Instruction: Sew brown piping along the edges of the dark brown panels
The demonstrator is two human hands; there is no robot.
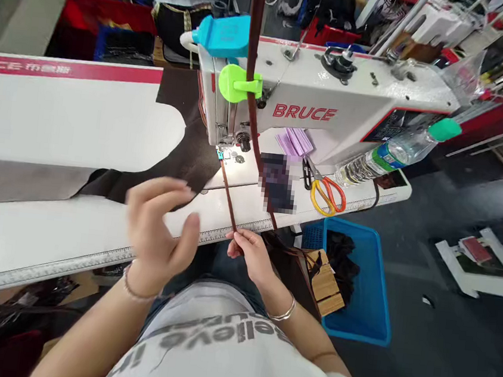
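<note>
My right hand (247, 251) pinches a narrow brown leather strap (227, 198), which runs from there up to the presser foot of a white BRUCE sewing machine (304, 113). My left hand (160, 221) is blurred and raised above the white table (49, 233), fingers apart, holding nothing. It is nearest to a dark brown leather panel (192, 152) lying under the machine's head. A second brown strip (254, 39) hangs from above, passes a lime-green clip (238, 84) and continues down past a pixelated patch toward my right hand.
Orange-handled scissors (326, 191), a water bottle (399, 153) and purple pieces (294, 142) lie on the machine table. A blue basket (358, 284) with dark material and tan pieces stands to my right, below the table. A ruler lines the front edge. A person stands beyond the machine.
</note>
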